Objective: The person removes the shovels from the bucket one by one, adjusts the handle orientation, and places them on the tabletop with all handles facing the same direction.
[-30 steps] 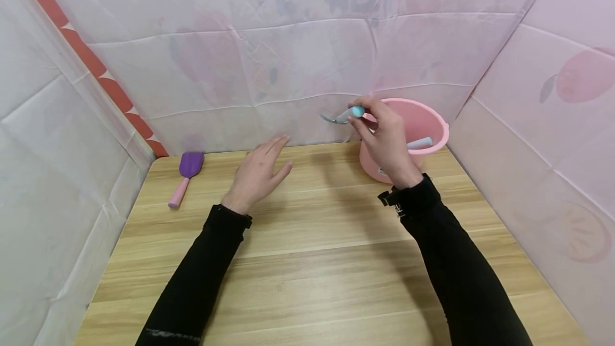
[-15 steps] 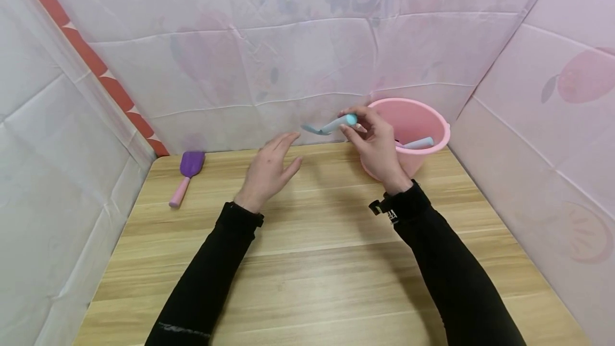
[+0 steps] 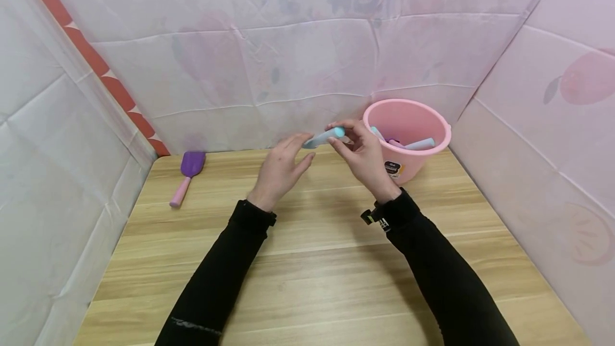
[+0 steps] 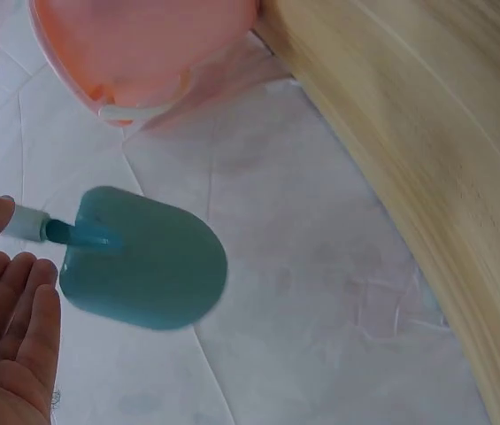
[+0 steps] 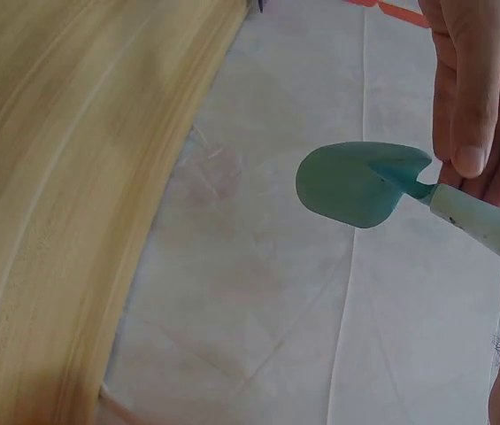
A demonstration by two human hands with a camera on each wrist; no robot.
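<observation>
**Teal shovel meeting both hands above the far side of the surface**

You are pinching the pale handle of a small teal plastic toy shovel [image 3: 323, 138] between the thumb and fingertips of your right hand [image 3: 361, 155], holding it in the air over the far part of the light wooden surface [image 3: 307, 260]. Its rounded blade is pointing left, toward your left hand [image 3: 281, 168], whose fingers are reaching up, straight and loosely spread, with the tips touching the shovel where handle and blade join. In the left wrist view the blade is hanging just beside those fingertips.

Just right of your right hand, a round pink plastic bucket [image 3: 408, 140] is standing at the far right of the surface, holding more toy tools. At the far left, well apart from both hands, a purple toy shovel with a pink handle [image 3: 187, 177] is lying flat on the surface.
</observation>
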